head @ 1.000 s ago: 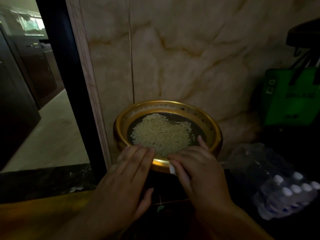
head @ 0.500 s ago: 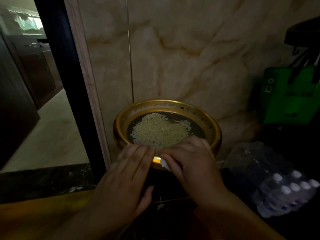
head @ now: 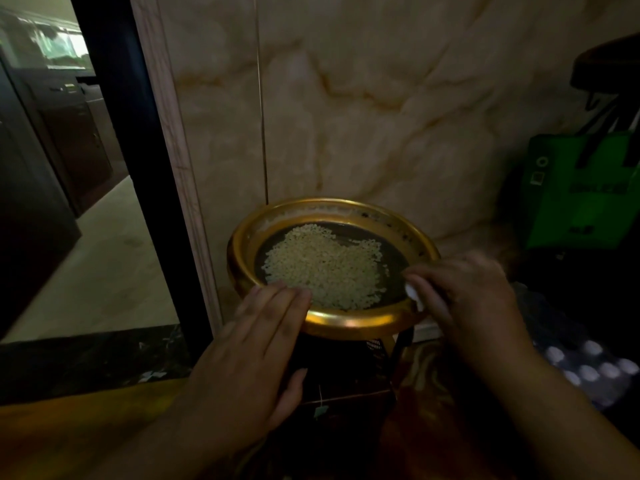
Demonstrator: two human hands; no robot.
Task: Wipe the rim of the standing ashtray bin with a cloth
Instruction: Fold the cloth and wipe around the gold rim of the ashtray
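The standing ashtray bin has a gold rim (head: 360, 320) around a dark tray of pale gravel (head: 325, 268), on a dark square body (head: 346, 372). My left hand (head: 252, 348) lies flat, fingers together, on the near left part of the rim. My right hand (head: 474, 299) presses a small white cloth (head: 414, 296) against the rim's near right side. Only a bit of the cloth shows under my fingers.
A marble wall (head: 381, 116) stands right behind the bin. A dark door frame (head: 138, 168) and a corridor lie to the left. A green bag (head: 581, 192) and a shrink-wrapped pack of water bottles (head: 588, 368) sit on the right.
My right hand has slid with the cloth from the near middle of the rim to its right side. My left hand has stayed on the rim.
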